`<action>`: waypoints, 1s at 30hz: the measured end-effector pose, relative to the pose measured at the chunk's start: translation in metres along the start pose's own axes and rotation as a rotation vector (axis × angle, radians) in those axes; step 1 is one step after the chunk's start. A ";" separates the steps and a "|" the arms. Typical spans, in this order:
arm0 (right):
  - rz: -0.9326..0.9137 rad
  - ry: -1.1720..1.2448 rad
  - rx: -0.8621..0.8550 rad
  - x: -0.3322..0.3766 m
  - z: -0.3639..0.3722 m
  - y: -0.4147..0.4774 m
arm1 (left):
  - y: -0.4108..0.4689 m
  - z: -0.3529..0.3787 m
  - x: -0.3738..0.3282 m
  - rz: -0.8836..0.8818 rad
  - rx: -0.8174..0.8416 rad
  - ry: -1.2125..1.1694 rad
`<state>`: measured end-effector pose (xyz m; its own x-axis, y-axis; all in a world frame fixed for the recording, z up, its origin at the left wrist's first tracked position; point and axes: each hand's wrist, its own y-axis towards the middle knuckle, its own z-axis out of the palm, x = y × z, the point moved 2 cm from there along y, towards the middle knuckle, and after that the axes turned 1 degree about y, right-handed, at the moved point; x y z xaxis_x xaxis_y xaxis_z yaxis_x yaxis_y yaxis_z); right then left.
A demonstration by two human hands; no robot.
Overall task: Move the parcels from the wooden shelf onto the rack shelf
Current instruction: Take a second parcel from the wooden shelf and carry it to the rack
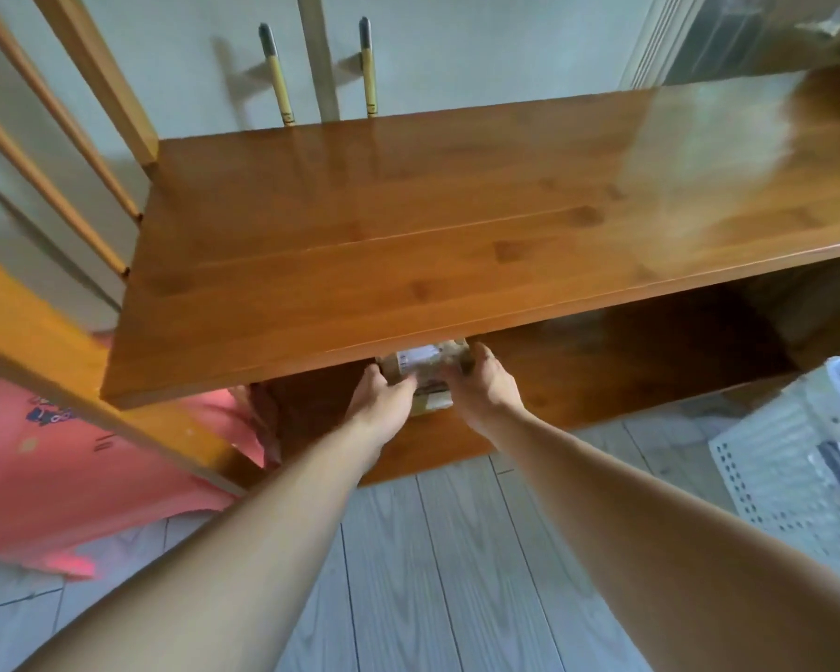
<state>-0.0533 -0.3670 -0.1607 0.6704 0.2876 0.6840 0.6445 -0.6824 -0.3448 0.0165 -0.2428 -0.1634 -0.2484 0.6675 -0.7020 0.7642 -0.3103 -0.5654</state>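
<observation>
A small brown cardboard parcel (pixel 425 363) with a white label sits at the front of the lower level of the wooden shelf (pixel 360 244), half hidden under the top board. My left hand (pixel 381 397) grips its left side and my right hand (pixel 481 385) grips its right side. A second pale parcel (pixel 432 404) shows just beneath it, between my wrists. The top board is bare.
A white perforated plastic basket (pixel 796 453) stands on the floor at the right. A pink cloth (pixel 69 468) lies at the left under a slanted wooden rail (pixel 93 395). Grey plank floor (pixel 432 574) lies below my arms. Two pen-like rods (pixel 277 75) stand behind the shelf.
</observation>
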 end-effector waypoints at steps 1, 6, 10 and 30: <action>0.005 0.018 0.009 -0.001 0.002 0.001 | 0.003 0.003 0.002 -0.027 -0.006 -0.052; 0.052 0.149 -0.015 -0.010 -0.016 -0.035 | -0.033 0.002 0.007 -0.068 0.044 -0.245; 0.083 0.249 0.006 -0.005 -0.048 -0.100 | -0.088 -0.015 0.012 0.021 0.114 -0.274; -0.259 0.763 0.141 0.193 0.003 -0.422 | -0.347 -0.322 0.084 0.562 0.067 -0.433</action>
<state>-0.1944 -0.0220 0.1150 0.0922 -0.1464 0.9849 0.8188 -0.5517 -0.1586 -0.0785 0.1387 0.1133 -0.0526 0.0694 -0.9962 0.8113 -0.5788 -0.0831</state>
